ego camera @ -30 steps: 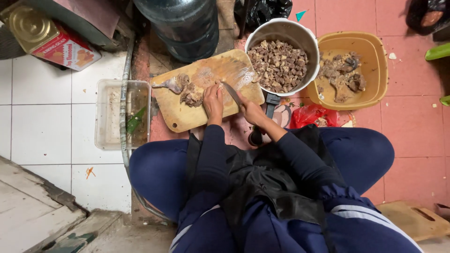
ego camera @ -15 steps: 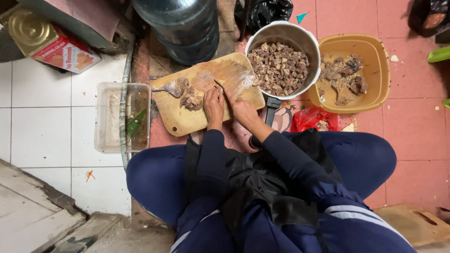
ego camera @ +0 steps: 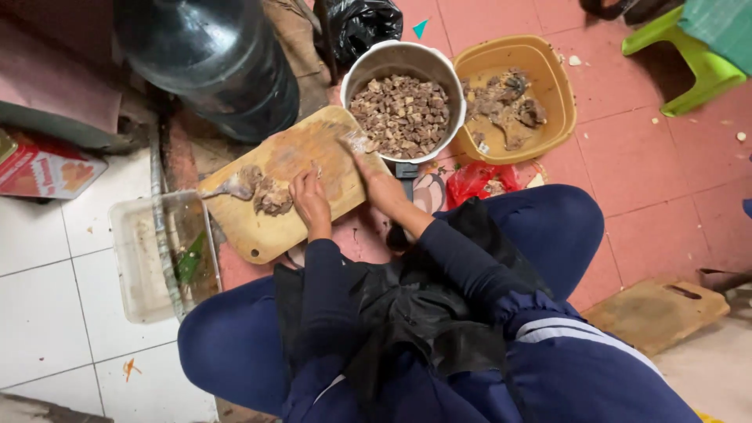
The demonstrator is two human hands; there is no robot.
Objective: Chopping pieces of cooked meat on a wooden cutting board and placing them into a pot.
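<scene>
the person sits over a pale wooden cutting board [ego camera: 290, 176] on the floor. the left hand [ego camera: 309, 200] rests on the board with fingers curled, just right of a lump of raw brownish meat [ego camera: 262, 192] lying at the board's left part; whether it pinches a scrap i cannot tell. the right hand [ego camera: 376, 176] is clenched around a knife [ego camera: 352, 143] whose blade, blurred, sits at the board's far right edge, beside a round steel pot of diced meat [ego camera: 403, 113]. right of it stands a yellow plastic basin [ego camera: 548, 86] with meat scraps.

Both hands rest on the cutting board [ego camera: 290, 188]: left hand [ego camera: 309, 200] beside raw meat [ego camera: 262, 192], right hand [ego camera: 376, 182] near the pot [ego camera: 403, 98].
</scene>
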